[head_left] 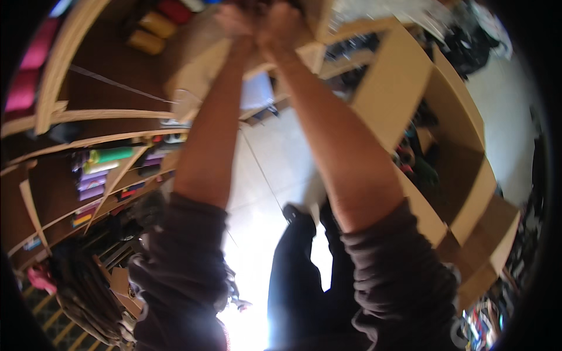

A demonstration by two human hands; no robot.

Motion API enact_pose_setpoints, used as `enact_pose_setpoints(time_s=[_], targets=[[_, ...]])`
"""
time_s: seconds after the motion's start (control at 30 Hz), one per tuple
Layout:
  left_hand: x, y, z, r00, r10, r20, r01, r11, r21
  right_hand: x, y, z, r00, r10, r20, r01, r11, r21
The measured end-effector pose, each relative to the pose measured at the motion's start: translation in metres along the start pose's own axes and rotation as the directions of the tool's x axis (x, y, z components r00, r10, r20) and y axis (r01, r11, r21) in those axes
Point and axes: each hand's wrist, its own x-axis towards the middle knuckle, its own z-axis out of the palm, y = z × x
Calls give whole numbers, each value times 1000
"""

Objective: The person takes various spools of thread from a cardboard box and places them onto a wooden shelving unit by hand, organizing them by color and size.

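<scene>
Both my arms reach forward, sleeves pushed up, to the top edge of the head view. My left hand and my right hand are close together there, smeared by motion. Something dark red-brown shows between them, too blurred and cut off to name. Whether either hand holds it, I cannot tell. Left of the hands, gold thread spools and a red spool sit in a wooden shelf compartment. Below the hands is a pale wooden shelf part.
A wooden shelf unit with green and purple rolls lines the left side. At the right, an open cardboard box holds dark rolls. Clothes hang at lower left. Pale floor tiles lie below my arms.
</scene>
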Motion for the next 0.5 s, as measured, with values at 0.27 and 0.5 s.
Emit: enact_pose_setpoints(time_s=[0.27, 0.5], targets=[[-294, -56, 167, 900, 434, 41, -203, 333, 921, -122, -38, -219, 947, 261, 189, -319, 839, 440], [-446, -81, 238, 955, -266, -131, 252, 494, 832, -182, -12, -365, 908, 379, 178, -408, 897, 171]])
